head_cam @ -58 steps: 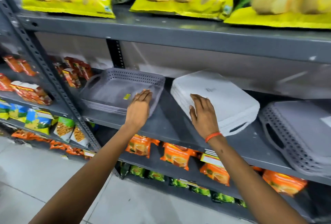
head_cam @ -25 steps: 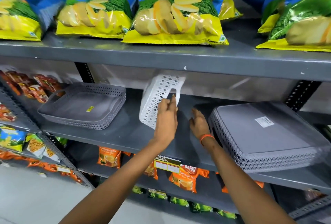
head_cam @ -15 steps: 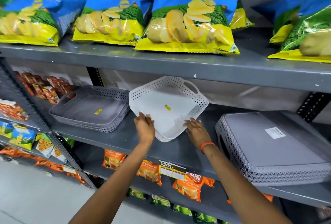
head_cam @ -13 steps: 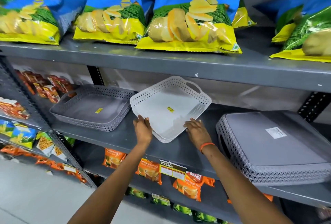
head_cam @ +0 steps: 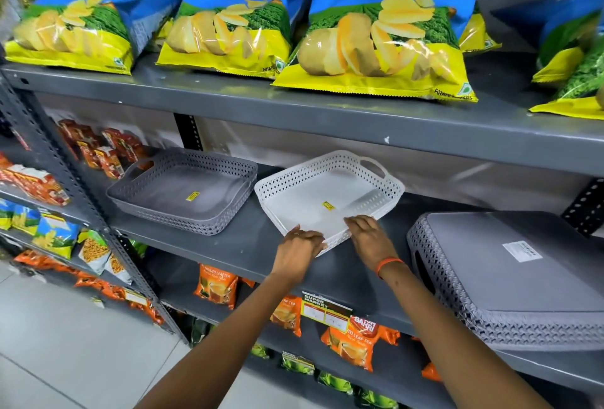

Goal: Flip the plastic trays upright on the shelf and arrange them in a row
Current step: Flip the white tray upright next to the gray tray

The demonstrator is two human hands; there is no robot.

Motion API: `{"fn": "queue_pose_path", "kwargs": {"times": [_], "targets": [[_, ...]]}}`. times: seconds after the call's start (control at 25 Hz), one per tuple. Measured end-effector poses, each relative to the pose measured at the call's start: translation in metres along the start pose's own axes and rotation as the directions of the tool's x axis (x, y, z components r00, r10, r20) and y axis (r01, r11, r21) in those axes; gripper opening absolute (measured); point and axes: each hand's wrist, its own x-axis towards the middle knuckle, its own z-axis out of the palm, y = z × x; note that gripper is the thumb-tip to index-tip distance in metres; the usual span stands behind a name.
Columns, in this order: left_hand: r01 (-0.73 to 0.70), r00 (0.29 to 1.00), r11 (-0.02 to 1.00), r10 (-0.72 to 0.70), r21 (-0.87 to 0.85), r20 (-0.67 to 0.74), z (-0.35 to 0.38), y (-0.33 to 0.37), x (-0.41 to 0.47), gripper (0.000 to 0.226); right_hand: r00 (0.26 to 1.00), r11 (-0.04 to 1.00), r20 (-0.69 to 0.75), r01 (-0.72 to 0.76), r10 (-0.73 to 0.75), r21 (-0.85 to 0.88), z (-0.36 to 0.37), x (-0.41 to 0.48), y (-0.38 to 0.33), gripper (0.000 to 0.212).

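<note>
A white perforated tray point(head_cam: 327, 193) lies upright in the middle of the grey shelf point(head_cam: 242, 245), turned at an angle. My left hand point(head_cam: 299, 250) grips its near corner, and my right hand point(head_cam: 371, 235) holds the near rim beside it. To the left sits a grey tray point(head_cam: 183, 193), upright, with a yellow sticker inside. On the right another grey tray point(head_cam: 510, 278) rests upside down, a white label on its base.
Large blue and yellow chip bags point(head_cam: 382, 26) fill the shelf above. Orange tea packets point(head_cam: 356, 340) hang under the tray shelf. Red snack packs point(head_cam: 108, 153) crowd the far left, next to a slotted metal upright point(head_cam: 65, 186). Pale floor tiles point(head_cam: 65, 343) lie below.
The white tray went from upside down, through standing on edge, to upright. Both hands have lowered it onto the shelf and now hold its near edge.
</note>
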Motion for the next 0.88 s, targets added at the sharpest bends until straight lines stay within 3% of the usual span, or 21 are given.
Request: {"fn": "queue_pose_path", "kwargs": {"times": [0.16,0.36,0.48,0.6,0.88], "targets": [[0.031,0.999,0.997,-0.03,0.068,-0.012,0.0,-0.025,-0.004,0.037,0.999,0.999,-0.036,-0.016,0.017,0.031,-0.002,-0.001,0.014,0.038],[0.091,0.994,0.996,-0.092,-0.025,-0.062,-0.015,-0.083,-0.009,0.034,0.991,0.988,-0.083,-0.109,0.1,-0.111,-0.012,-0.014,0.029,0.042],[0.088,0.995,0.996,-0.088,0.006,-0.04,-0.022,-0.111,-0.008,0.032,0.992,0.986,-0.106,-0.089,0.074,-0.143,-0.012,-0.024,0.02,0.042],[0.081,0.996,0.996,-0.08,0.03,-0.026,-0.025,-0.124,-0.005,0.033,0.985,0.984,-0.162,-0.088,0.062,-0.158,-0.009,-0.038,-0.006,0.026],[0.025,1.0,0.999,-0.025,0.042,0.004,-0.025,-0.152,-0.003,0.031,0.973,0.974,-0.206,-0.14,0.102,-0.178,-0.01,-0.058,-0.043,0.04]]}}
